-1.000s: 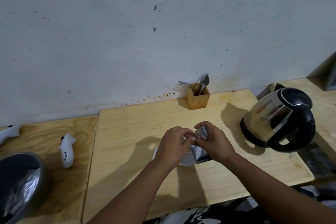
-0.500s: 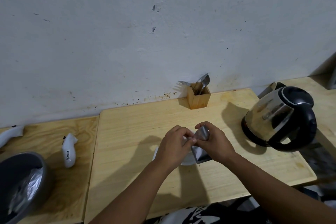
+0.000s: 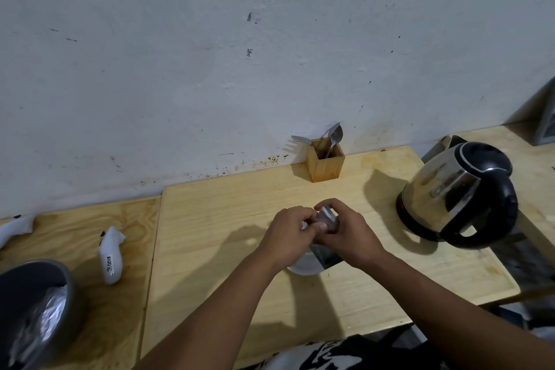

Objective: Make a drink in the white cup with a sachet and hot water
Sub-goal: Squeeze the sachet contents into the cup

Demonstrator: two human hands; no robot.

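Note:
Both hands meet over the middle of the wooden table (image 3: 210, 219). My left hand (image 3: 289, 234) and my right hand (image 3: 348, 234) pinch the top of a silvery sachet (image 3: 327, 218) from either side. The sachet's lower part hangs down behind my right wrist. Directly beneath the hands stands the white cup (image 3: 304, 264); only its near rim shows. A steel kettle (image 3: 456, 195) with a black handle and lid rests at the right of the table.
A wooden holder (image 3: 326, 164) with a spoon and fork stands against the wall. On the left table lie a white object (image 3: 111, 255) with printed digits and a grey bin (image 3: 36, 309) lined with foil. The table's front edge runs just below my forearms.
The hands stay together on the sachet above the cup, with only small finger shifts. The view has drifted slightly.

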